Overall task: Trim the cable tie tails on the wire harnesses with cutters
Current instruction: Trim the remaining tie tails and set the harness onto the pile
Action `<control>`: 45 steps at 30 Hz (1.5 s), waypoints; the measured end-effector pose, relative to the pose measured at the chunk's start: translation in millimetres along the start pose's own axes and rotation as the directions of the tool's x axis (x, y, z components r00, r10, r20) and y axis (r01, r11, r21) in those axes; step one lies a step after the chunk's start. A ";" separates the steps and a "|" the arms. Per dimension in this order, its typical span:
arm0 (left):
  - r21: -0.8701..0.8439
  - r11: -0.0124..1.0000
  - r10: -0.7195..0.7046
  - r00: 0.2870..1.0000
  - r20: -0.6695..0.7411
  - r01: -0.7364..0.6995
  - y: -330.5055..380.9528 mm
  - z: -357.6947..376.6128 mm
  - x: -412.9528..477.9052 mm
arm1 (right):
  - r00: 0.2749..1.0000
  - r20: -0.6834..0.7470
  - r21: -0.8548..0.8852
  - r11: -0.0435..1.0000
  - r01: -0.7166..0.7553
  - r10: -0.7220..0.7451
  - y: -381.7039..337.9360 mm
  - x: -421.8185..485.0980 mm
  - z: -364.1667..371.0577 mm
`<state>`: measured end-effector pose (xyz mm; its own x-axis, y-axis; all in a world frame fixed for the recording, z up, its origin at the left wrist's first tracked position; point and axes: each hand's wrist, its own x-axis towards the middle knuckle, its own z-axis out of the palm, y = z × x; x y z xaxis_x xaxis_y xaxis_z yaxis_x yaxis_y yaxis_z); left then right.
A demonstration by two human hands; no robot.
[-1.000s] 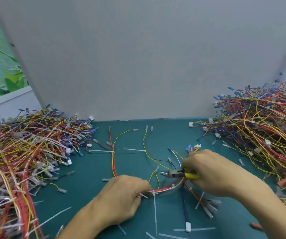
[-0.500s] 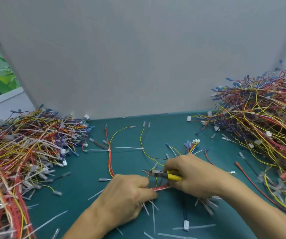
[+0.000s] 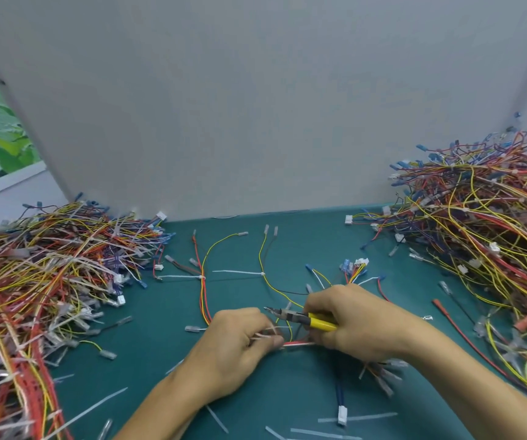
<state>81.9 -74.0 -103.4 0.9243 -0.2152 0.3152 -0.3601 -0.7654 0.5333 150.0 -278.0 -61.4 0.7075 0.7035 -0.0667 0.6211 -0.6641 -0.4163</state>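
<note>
Teal worktop (image 3: 148, 360) lay before a grey partition (image 3: 256, 106). At its middle, the right hand (image 3: 360, 325) gripped yellow-handled cutters (image 3: 300, 319), their tip pointing left. The left hand (image 3: 236, 347) just beside pinched a wire harness (image 3: 297, 343). A left heap (image 3: 40, 281) and a right heap (image 3: 484, 236) of harnesses flanked them.

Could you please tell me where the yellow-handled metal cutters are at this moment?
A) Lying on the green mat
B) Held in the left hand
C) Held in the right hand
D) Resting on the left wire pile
C: the right hand is curled round the yellow-handled metal cutters, whose tips point towards the left hand, which pinches the red and white wire harness.
</note>
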 end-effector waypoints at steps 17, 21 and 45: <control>-0.274 0.928 -0.246 0.968 0.055 0.252 -3.6 -4.7 3.9 | 0.991 0.025 -0.537 0.838 -0.095 0.129 -13.4 -8.2 -5.3; -0.286 0.925 -0.245 0.968 0.061 0.252 -4.6 -4.8 4.2 | 0.993 0.010 -0.518 0.850 -0.095 0.117 -16.2 -7.6 -6.6; -0.332 0.900 -0.276 0.959 0.067 0.282 -6.7 -1.3 3.9 | 0.997 0.006 -0.529 0.847 -0.060 0.075 -16.4 -5.3 2.1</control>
<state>87.8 -69.0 -104.7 0.9941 -0.0357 0.1022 -0.1050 -0.5485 0.8295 135.4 -270.3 -56.1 0.7500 0.6535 -0.1026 0.6614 -0.7385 0.1312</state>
